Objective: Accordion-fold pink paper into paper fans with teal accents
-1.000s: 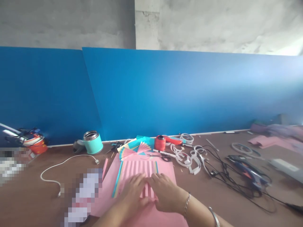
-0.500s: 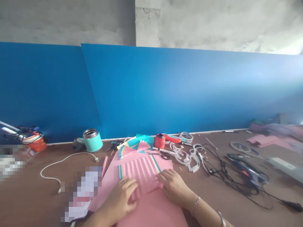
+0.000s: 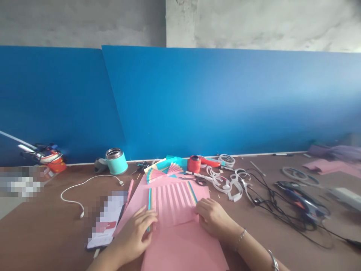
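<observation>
At the near edge, pink backing paper lies flat on the brown table. Two bracelets sit on my right forearm. My left hand rests at the left edge of the pleated sheet, fingers loosely spread and thumb set apart. My right hand is at the opposite edge, fingers curved inward; its thumb is hidden, so I cannot tell whether it pinches the paper. The pleated sheet lies between my hands, on the backing paper; its ridges run away from me, and blue and yellow bands line both sides. To the left lies a blurred, phone-like object. Beyond the sheet are scissors, then a folded paper fan. White strips lie to the right. A turquoise cup stands farther left, near the blue partition. A grey wall rises behind.
</observation>
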{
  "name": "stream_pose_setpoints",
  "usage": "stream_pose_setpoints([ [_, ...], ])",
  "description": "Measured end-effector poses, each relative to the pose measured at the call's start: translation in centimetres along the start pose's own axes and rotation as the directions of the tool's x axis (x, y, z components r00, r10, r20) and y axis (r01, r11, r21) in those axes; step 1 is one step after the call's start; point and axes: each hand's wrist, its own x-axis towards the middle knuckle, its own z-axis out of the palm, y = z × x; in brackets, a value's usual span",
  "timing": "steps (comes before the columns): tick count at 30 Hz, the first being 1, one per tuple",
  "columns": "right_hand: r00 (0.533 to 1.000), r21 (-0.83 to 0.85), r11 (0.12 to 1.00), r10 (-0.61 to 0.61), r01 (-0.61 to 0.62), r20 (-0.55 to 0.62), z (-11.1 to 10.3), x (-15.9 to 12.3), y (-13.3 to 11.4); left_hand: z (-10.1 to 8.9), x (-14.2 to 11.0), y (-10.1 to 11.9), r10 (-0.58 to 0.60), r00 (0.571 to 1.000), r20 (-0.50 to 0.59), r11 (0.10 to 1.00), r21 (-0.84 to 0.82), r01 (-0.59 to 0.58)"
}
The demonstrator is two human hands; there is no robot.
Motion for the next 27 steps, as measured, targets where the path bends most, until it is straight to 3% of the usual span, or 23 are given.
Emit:
stream_pose_setpoints([
  [8,0.998,0.161,0.986,0.042,-0.035,-0.039,-0.7,0.0,0.3,0.3,0.2,-0.6,0.117,0.993,0.004,0.987,0.111,-0.116],
  [15,0.997,0.231,0.973,0.046,-0.03,-0.064,-0.4,-0.1,0.5,-0.5,0.1,0.3,0.02,1.0,0.004,1.0,0.022,-0.02],
  [21,0.971,0.335,0.929,0.209,-0.159,-0.117,0.3,0.3,1.2,-0.3,0.7,0.5,0.041,0.999,-0.026,0.999,0.024,-0.04],
  [27,0.988,0.379,0.924,0.106,-0.056,-0.114,-0.2,0.2,1.3,0.1,0.6,0.1,0.041,0.997,-0.065,0.998,0.047,-0.038],
])
